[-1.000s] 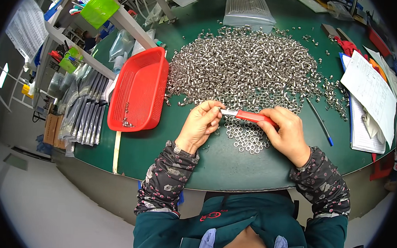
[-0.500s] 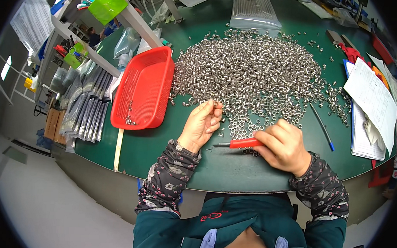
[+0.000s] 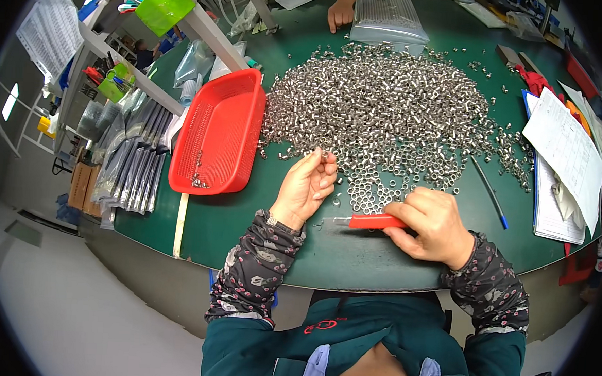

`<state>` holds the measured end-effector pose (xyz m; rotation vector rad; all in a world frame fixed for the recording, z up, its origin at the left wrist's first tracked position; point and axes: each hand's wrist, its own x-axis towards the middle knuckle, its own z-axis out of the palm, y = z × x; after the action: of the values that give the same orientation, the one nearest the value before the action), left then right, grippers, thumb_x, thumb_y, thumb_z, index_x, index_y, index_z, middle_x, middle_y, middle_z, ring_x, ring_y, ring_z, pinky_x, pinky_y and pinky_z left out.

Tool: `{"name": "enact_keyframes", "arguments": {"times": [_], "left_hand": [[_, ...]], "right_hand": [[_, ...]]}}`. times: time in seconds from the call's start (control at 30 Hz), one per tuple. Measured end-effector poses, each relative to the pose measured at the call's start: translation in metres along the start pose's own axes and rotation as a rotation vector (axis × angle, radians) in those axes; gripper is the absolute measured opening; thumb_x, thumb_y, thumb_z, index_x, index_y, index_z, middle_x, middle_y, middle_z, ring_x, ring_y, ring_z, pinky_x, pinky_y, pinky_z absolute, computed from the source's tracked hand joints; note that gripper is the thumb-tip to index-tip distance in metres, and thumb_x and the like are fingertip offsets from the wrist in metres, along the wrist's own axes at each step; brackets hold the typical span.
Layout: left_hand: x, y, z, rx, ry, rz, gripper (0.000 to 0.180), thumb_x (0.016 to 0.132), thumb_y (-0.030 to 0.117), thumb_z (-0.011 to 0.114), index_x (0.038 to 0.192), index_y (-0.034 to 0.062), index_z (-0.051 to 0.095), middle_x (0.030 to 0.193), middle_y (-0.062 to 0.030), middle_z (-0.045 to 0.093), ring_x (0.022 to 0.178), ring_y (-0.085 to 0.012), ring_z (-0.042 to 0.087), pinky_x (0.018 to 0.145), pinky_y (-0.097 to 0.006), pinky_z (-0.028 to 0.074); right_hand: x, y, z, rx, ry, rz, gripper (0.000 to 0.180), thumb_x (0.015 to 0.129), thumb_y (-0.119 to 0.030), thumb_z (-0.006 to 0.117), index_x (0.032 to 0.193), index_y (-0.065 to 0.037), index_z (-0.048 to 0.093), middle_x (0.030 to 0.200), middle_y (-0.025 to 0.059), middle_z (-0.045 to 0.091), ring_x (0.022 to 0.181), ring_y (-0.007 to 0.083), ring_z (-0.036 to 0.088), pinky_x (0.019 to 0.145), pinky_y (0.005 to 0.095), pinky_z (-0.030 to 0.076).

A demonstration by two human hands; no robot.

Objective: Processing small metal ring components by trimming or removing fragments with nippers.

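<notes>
- The left hand (image 3: 306, 185) was up near the front edge of the pile (image 3: 380, 100). Its thumb and finger pinched a small metal ring (image 3: 324, 155) at their tips.
- The right hand (image 3: 435, 226) had its fingers wrapped around the red handle of a knife (image 3: 379, 222).
- The knife lay flat in that grip, and its thin blade (image 3: 335, 222) pointed left, below the left hand. I could not tell if the blade touched the table (image 3: 351, 265).
- The pile was big and shiny, made of lots of little metal rings, and it sat in the middle of the green table.
- Some loose rings (image 3: 365, 198) lay flat in front of the pile, just beside the right hand.
- A red basket (image 3: 215, 129) stood left of the pile, with a few rings in its near end.
- A pen (image 3: 489, 191) lay right of the pile, and papers (image 3: 568, 147) lay past it.
- Another person's hand (image 3: 340, 14) was at the far side, beside a clear plastic pack (image 3: 390, 15).
- Both arms wore dark flowery sleeves (image 3: 256, 267).
</notes>
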<state>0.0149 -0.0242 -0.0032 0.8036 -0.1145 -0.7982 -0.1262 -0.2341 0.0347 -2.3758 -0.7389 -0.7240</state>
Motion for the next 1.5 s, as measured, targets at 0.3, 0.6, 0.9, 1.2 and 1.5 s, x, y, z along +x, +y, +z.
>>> {"name": "enact_keyframes", "arguments": {"times": [0.3, 0.6, 0.9, 1.2, 1.5], "left_hand": [[0.000, 0.001, -0.001, 0.016, 0.006, -0.034, 0.028, 0.097, 0.032, 0.043, 0.091, 0.0059, 0.052, 0.075, -0.0017, 0.048, 0.054, -0.0067, 0.038, 0.038, -0.017, 0.028], [-0.003, 0.001, 0.007, 0.002, -0.032, -0.004, 0.022, 0.096, 0.023, 0.046, 0.097, 0.0028, 0.055, 0.081, -0.0033, 0.054, 0.054, -0.0066, 0.042, 0.038, -0.017, 0.030], [-0.002, 0.001, 0.004, 0.065, -0.171, 0.020, 0.021, 0.095, 0.014, 0.047, 0.111, 0.0014, 0.055, 0.087, -0.0050, 0.058, 0.053, -0.0051, 0.042, 0.037, -0.015, 0.031], [-0.003, 0.000, 0.004, 0.151, -0.131, 0.016, 0.023, 0.094, 0.013, 0.049, 0.112, 0.0001, 0.056, 0.085, -0.0056, 0.059, 0.055, -0.0052, 0.045, 0.037, -0.014, 0.032], [-0.007, 0.001, 0.013, 0.204, -0.125, 0.026, 0.024, 0.093, 0.010, 0.048, 0.112, -0.0014, 0.056, 0.084, -0.0068, 0.061, 0.056, -0.0060, 0.047, 0.038, -0.015, 0.033]], "right_hand": [[0.000, 0.005, 0.003, -0.064, 0.122, 0.163, 0.026, 0.065, -0.014, 0.074, 0.084, -0.005, 0.060, 0.068, 0.0066, 0.054, 0.059, 0.0236, 0.053, 0.052, 0.0346, 0.043], [-0.003, 0.009, 0.008, -0.022, 0.155, 0.280, 0.024, 0.069, -0.015, 0.073, 0.086, -0.004, 0.060, 0.071, 0.0090, 0.058, 0.063, 0.0265, 0.058, 0.056, 0.0361, 0.046], [-0.001, 0.011, 0.006, 0.053, 0.164, 0.417, 0.020, 0.074, -0.019, 0.070, 0.084, -0.003, 0.061, 0.072, 0.0103, 0.061, 0.064, 0.0275, 0.060, 0.057, 0.0364, 0.047], [-0.002, 0.012, 0.008, 0.057, 0.156, 0.439, 0.021, 0.075, -0.020, 0.069, 0.084, -0.003, 0.061, 0.072, 0.0110, 0.062, 0.064, 0.0279, 0.061, 0.057, 0.0364, 0.047], [-0.001, 0.011, 0.007, 0.095, 0.107, 0.505, 0.021, 0.077, -0.022, 0.068, 0.083, -0.003, 0.062, 0.069, 0.0116, 0.061, 0.062, 0.0281, 0.061, 0.054, 0.0372, 0.046]]}}
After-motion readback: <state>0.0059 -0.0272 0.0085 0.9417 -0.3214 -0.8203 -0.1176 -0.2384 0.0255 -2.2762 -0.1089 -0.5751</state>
